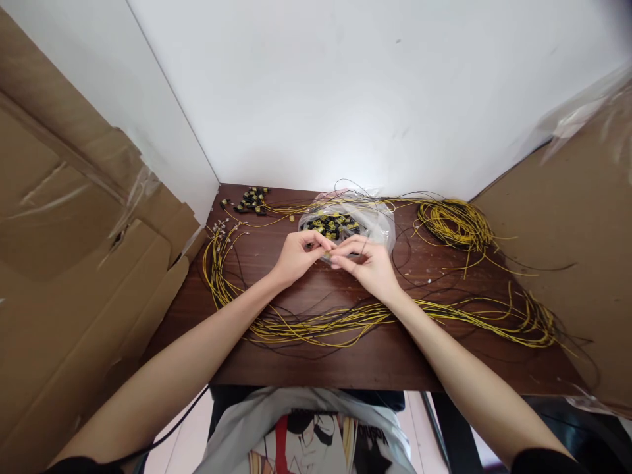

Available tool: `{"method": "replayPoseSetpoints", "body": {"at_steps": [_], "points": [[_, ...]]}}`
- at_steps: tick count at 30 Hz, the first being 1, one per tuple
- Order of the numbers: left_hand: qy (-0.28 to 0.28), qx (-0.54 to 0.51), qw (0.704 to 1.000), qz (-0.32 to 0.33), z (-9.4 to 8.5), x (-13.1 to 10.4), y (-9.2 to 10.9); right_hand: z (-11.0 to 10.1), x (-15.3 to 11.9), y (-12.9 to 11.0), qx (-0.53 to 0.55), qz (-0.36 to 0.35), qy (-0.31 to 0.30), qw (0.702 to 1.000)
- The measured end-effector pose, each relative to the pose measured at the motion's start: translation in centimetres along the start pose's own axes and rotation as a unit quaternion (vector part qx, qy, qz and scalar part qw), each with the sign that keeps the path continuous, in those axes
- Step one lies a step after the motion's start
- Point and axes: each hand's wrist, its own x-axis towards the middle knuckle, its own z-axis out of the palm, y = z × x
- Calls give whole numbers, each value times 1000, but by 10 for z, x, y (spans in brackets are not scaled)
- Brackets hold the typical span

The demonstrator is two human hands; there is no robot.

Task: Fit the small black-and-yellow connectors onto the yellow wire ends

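Observation:
Both hands meet over the middle of the table, just in front of a clear plastic bag (382, 227) that holds black and yellow connectors (333, 226). Thumb and fingers of my left hand (302, 255) pinch a small yellowish piece (328, 253). My right hand (368, 264) closes its fingertips on the same spot from the right. Most of the piece is hidden by the fingertips. Thin yellow and black wires (316, 327) run in a long bundle across the table, passing below the hands and under my right forearm.
A coil of yellow and black wires (451, 224) lies at the back right of the brown table (326, 372). More connectors (253, 199) are piled at the back left. Cardboard (74, 230) stands on the left, and another cardboard sheet (567, 217) on the right.

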Motion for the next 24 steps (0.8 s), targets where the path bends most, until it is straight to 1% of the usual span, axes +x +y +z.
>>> {"method": "replayPoseSetpoints", "body": {"at_steps": [2,3,6,9,16,24], "points": [[-4,-28,1000,7,0,1,0,4,-1,-3,-14,-11,-17,1000],[-4,-40,999,5,0,1,0,5,-2,-4,-27,-20,-15,999],[-7,-61,998,-20,0,1,-1,7,-3,-5,-64,-39,8,997],[-16,-52,998,-32,0,0,-1,7,-2,-4,-77,-38,23,996],[-31,13,999,6,1,0,0,8,-3,0,-47,-21,44,998],[-30,36,999,21,0,0,1,8,0,4,46,46,64,996]]}}
